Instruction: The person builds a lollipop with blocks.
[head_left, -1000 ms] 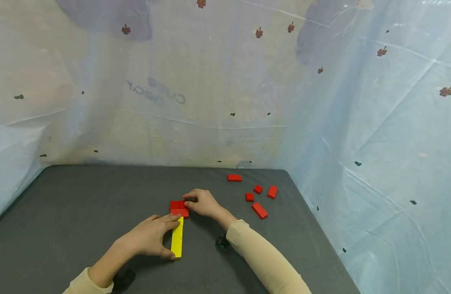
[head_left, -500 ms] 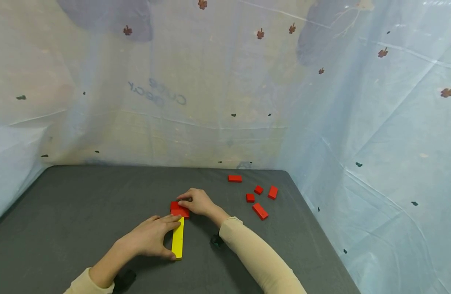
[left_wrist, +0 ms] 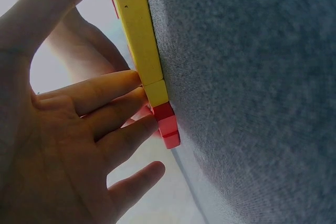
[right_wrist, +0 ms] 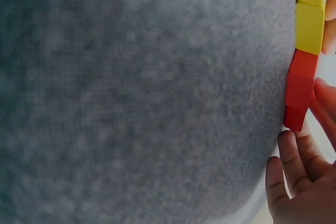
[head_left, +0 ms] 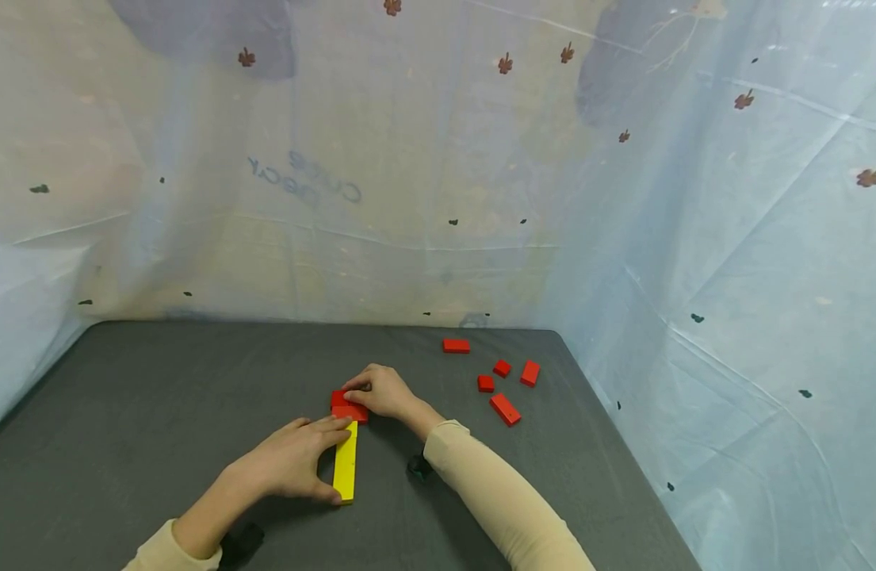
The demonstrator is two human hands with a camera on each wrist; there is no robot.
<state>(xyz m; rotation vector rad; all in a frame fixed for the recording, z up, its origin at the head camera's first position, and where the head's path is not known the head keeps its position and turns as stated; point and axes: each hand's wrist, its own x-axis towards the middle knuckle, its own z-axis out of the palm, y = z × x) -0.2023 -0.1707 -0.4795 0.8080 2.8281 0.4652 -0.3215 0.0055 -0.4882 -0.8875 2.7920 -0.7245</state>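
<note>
Left hand [head_left: 292, 458], spread, touches yellow blocks [head_left: 346, 464]; right hand [head_left: 388, 393] apparently pinches red blocks [head_left: 349, 413].

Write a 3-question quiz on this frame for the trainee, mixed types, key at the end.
1. Multiple choice: whose fingers touch the long, flat yellow strip?
A) left hand's fingers
B) right hand's fingers
C) nobody's
2. True or false: a compact group of red rectangular blocks sits at the end of the strip farther from the person.
3. Count: in the head view, how many loose red blocks lie scattered on the right part of the dark grey, fabric-textured table, apart from that group?

Key:
1. A
2. True
3. Five
</note>
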